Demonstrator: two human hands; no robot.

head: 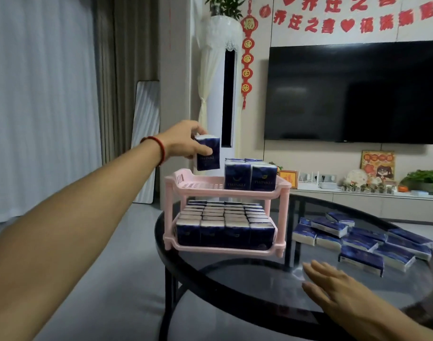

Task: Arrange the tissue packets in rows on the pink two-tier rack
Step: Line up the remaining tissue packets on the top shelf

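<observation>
My left hand (pixel 186 140) is stretched out ahead of me, clamped on one dark blue tissue packet (pixel 208 153), thumb across its front face and the other fingers curled over its top. I hold the packet upright in the air, above the empty left part of the upper tier (pixel 198 186) of the pink two-tier rack (pixel 285 217), not touching it. A red bracelet (pixel 159 146) sits on that wrist.

Just to the right of my left hand and a little lower, upright packets on the upper tier (pixel 250 177) fill the right side of that shelf, with more rows behind them. Below my left hand, the lower tier (pixel 225 249) is packed full with standing packets (pixel 225 225) in neat rows, four across at the front.

My right hand (pixel 333 284) hovers low over the glass tabletop (pixel 235 271), fingers spread apart and flat, palm down, holding nothing; I cannot tell whether it touches the glass. Just beyond my right hand's fingertips and off to its right, a loose pile of packets (pixel 365 239) lies flat on the tabletop, some overlapping, well apart from the rack's right legs.

Far past both hands, a dark television (pixel 353 92) hangs on the wall.
</observation>
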